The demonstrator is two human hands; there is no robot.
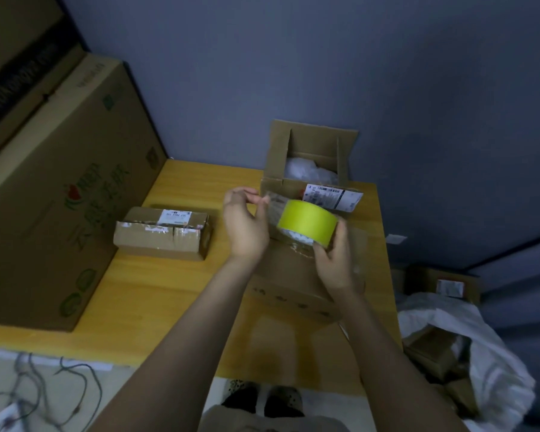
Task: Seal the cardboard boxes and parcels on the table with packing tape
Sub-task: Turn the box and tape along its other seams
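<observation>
My right hand grips a yellow-green roll of packing tape above a closed cardboard box near the table's front. My left hand pinches the clear loose end of the tape, drawn a short way off the roll. Behind the roll stands an open box with raised flaps, white filling inside and a shipping label on its front flap. A small taped parcel with a white label lies to the left on the yellow table.
A large printed carton leans along the table's left edge. The blue wall runs behind the table. To the right, on the floor, white bags hold more small boxes. Cables lie on the floor at lower left.
</observation>
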